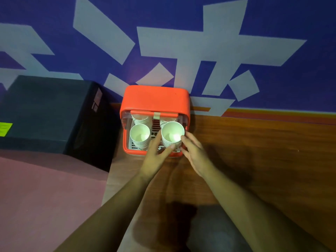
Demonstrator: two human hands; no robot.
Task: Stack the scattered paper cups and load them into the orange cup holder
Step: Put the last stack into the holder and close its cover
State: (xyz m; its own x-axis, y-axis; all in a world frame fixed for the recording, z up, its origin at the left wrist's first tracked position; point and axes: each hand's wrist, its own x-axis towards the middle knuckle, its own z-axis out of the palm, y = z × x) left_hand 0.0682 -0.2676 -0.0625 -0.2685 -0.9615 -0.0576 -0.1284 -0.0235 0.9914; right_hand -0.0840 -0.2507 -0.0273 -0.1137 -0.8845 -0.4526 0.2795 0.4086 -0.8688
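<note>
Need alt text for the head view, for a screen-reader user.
Two hands hold a cup stack in the front right of the orange holder: the left hand grips it, the right hand touches its side. A second stack stands front left, with two rear stacks behind. A black box stands to the left.

1 view only: a wide-angle head camera, looking forward and steeply down at the bench [254,142], near above the orange cup holder [154,99], facing the blue wall [291,79] behind it.
</note>
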